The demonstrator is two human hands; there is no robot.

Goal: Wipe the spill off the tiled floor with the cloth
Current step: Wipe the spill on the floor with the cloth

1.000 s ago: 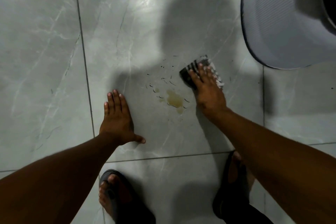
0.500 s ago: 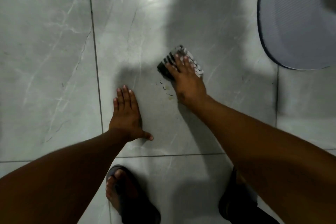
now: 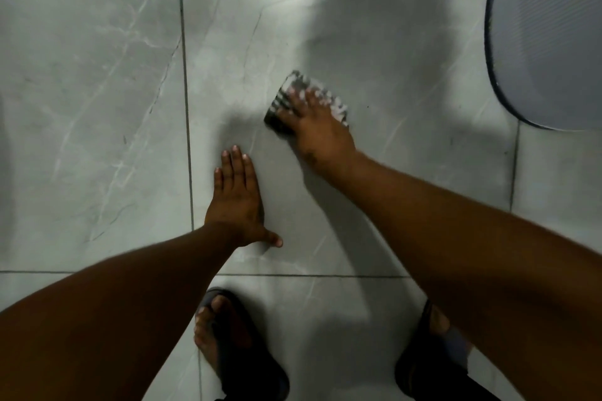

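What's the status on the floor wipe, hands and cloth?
Right hand flat on the cloth, pressing it to the tile. Left hand open, braced on floor. No spill visible. Nothing in the way.

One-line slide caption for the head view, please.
Crouched over grey tiled floor, right hand presses the striped cloth flat while left hand braces palm-down; no spill visible.

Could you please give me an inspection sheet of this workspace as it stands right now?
Surface: grey marbled tiled floor, dark grout lines, no spill visible.
Job's things: striped cloth, blurred, flat on the floor.
Clutter: nothing seen.
Grippers: right hand pressing flat on the cloth; left hand flat on bare tile, fingers together, holding nothing.
Cables: nothing seen.
Surroundings: grey ribbed mat at upper right; two feet in dark sandals at the bottom edge.
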